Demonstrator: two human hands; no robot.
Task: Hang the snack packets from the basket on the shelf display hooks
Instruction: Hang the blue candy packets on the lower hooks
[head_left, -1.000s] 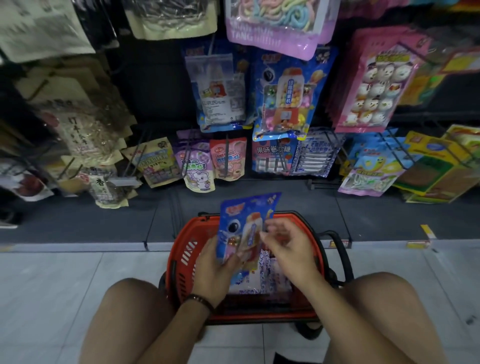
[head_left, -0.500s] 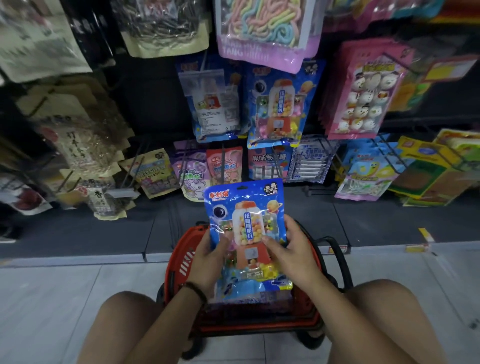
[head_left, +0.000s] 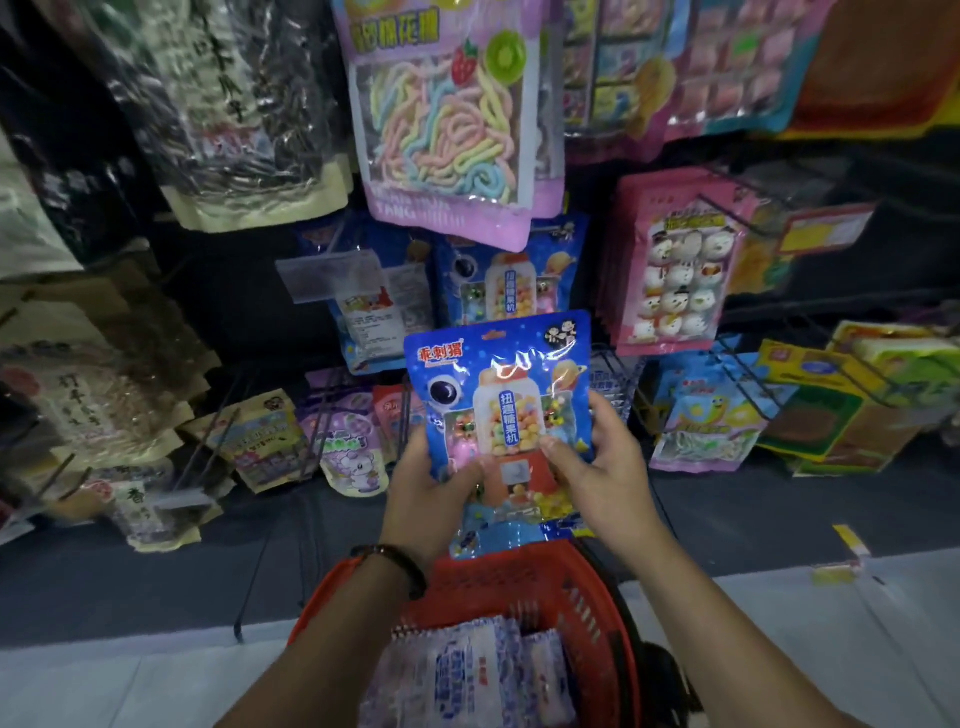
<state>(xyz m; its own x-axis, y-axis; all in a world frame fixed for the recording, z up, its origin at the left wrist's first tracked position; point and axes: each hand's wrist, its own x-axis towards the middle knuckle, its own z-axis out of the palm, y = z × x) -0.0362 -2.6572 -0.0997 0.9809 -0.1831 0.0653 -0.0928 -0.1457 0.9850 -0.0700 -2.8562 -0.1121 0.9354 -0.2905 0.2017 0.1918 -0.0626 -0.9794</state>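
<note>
Head cam: L hand (head_left: 434, 496) & R hand (head_left: 597, 475) each pinch-grip blue candy packet (head_left: 501, 410) upright above red basket (head_left: 582, 597), facing shelf hooks.

1. Two arms in view: left forearm (head_left: 353, 634) and right forearm (head_left: 727, 613). Both are uncovered along the whole visible length, from the bottom edge of the frame to the wrist.
2. Left hand (head_left: 431, 499) and right hand (head_left: 597, 478) are both bare.
3. Worn item: a bracelet (head_left: 395, 561) on the left wrist.
4. Bracelet details: thin dark band, slightly glossy, looks like a string of small round beads, sits close to the wrist.
5. There is a reddish patch at the bracelet's outer end. Can't tell if it belongs to the bracelet.
6. Right hand nails look cut short. Left hand nails are too small and blurred to judge.
</note>
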